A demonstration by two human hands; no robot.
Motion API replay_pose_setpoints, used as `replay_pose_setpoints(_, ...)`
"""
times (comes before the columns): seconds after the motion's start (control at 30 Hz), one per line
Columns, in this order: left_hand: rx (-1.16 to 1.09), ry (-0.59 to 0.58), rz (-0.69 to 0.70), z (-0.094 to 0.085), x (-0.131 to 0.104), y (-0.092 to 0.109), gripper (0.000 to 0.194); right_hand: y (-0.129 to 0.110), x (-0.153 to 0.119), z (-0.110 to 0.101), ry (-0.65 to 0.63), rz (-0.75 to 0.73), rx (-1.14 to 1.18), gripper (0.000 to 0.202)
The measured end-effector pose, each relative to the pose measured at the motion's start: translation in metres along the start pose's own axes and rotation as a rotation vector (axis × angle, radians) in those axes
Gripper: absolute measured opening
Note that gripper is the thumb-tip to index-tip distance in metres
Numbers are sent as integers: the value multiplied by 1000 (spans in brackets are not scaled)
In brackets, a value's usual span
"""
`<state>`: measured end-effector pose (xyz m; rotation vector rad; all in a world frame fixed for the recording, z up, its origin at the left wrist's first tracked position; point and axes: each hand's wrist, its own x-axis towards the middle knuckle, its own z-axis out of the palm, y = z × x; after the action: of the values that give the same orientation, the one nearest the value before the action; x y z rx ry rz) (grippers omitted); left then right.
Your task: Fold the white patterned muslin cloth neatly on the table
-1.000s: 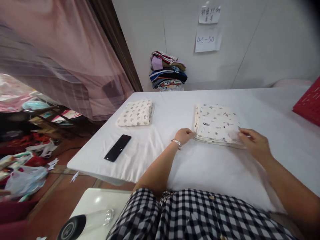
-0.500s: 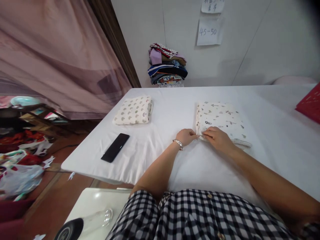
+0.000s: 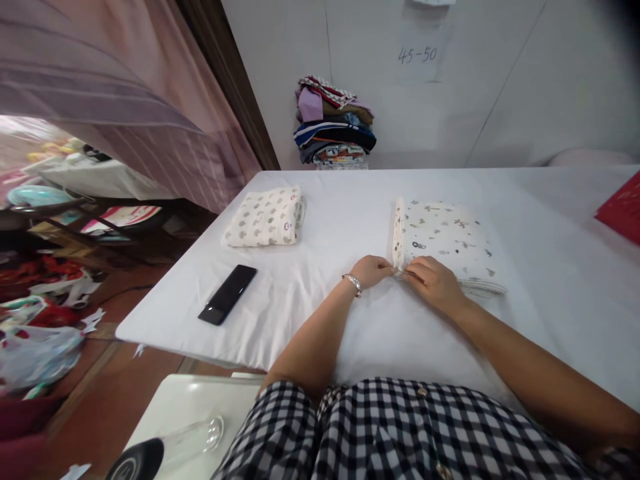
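Observation:
A folded white cloth [image 3: 445, 233] with small grey and black prints lies on the white-covered table in front of me. My left hand [image 3: 373, 271], with a silver bracelet at its wrist, pinches the cloth's near left corner. Close beside it, my right hand [image 3: 433, 281] has its fingers closed on the near edge at that same corner. The fingertips partly hide the corner. Along the cloth's left side, the folded layers stand up slightly. A second folded cloth [image 3: 265, 217], white with grey mushroom-like prints, rests farther left, apart from both hands.
A black phone [image 3: 229, 295] lies on the table [image 3: 320, 233] at left. Stacked clothes [image 3: 335, 127] stand behind the far edge by the wall. A red object [image 3: 623, 210] sits at far right. On a lower white surface [image 3: 165, 400] lies a clear bottle [image 3: 193, 437]. Pink curtains [image 3: 150, 100] hang at left.
The folded layers at the cloth's left side have lifted and spread a little. Both hands keep hold of the near left corner. The curtain at left has swung up, showing more behind it.

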<state>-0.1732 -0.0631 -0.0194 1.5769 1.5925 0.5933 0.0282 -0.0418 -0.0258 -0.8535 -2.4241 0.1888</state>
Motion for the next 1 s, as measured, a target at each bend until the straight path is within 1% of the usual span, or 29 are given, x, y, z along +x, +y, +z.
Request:
replay_pose_setpoints(0.1,-8,-5,9,0,0,0,23,1,-1,1,19,-19,-30,17)
replay_pose_setpoints(0.3,37,18,-1,2,0,1,20,1,1,5,55,0,-30,16)
replay_pose_setpoints(0.43,9,23,-5,3,-1,0,21,3,0,7,131,27,41,18)
replay_pose_setpoints(0.5,-1,26,-8,3,-1,0,21,2,-1,7,160,19,53,19)
replay_pose_setpoints(0.57,6,30,-5,3,-1,0,21,1,-1,6,148,-5,25,20)
replay_pose_setpoints(0.73,37,32,11,2,0,1,19,-2,0,5,51,-56,-72,23)
replay_pose_setpoints(1.0,22,22,30,3,2,-2,17,1,0,12,88,13,-52,19)
